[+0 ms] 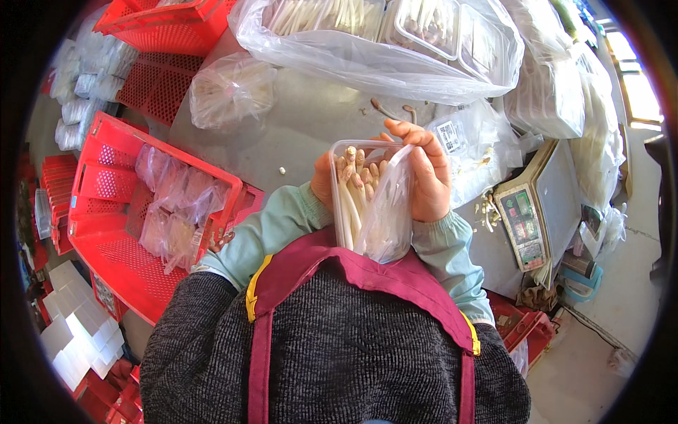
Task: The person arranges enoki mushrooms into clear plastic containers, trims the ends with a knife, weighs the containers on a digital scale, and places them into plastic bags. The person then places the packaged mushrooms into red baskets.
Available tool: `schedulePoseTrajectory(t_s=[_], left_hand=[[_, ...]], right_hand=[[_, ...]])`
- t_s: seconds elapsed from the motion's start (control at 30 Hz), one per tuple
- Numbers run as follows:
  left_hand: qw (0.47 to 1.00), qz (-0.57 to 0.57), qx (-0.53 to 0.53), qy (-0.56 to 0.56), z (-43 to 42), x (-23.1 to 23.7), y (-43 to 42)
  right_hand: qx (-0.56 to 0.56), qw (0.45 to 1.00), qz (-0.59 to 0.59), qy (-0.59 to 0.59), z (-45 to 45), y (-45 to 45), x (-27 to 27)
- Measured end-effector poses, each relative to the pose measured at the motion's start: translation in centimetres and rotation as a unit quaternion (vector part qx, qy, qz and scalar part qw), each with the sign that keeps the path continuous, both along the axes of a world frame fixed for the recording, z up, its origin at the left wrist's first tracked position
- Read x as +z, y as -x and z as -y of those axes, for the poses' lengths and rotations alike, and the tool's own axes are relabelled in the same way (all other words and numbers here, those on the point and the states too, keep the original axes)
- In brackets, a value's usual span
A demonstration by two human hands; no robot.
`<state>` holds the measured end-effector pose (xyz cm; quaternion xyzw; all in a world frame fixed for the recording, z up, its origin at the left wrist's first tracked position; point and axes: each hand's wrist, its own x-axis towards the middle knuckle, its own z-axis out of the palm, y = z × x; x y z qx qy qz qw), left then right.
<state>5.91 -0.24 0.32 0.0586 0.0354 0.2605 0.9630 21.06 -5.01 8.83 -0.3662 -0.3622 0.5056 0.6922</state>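
A clear plastic box (344, 212) of long white stalks (351, 199) with brownish tips stands against the front of my maroon apron. My left hand (322, 177) holds the box's left side, its fingers partly hidden behind it. At the upper right corner, my right hand (428, 172) pinches a translucent plastic film or lid (389, 204), which slants over the right part of the box. On the metal table (302, 106) beyond lie a few loose brown-tipped pieces (386, 110).
A large plastic bag (371, 58) of filled boxes lies at the back. Left are a tied bag (231, 93) and a red crate (114, 222) with bagged packs (177, 212). A digital scale (524, 228), plastic bags (466, 143) and scraps (490, 212) are on the right.
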Motion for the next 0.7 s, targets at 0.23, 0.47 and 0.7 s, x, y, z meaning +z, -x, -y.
schedulePoseTrajectory(t_s=[0.23, 0.47, 0.7], left_hand=[[0.983, 0.180, -0.018, 0.011, -0.2, 0.1, -0.6], [0.986, 0.000, 0.112, 0.125, -2.6, 0.0, 0.3], [0.986, 0.073, 0.118, 0.093, -4.7, -0.6, 1.4]], right_hand=[[-0.038, 0.996, 0.024, -0.083, 0.1, -0.2, 1.1], [-0.040, 0.959, 0.149, -0.239, 3.0, -3.5, 8.1], [-0.182, 0.894, 0.360, -0.194, 5.4, -7.1, 8.0]])
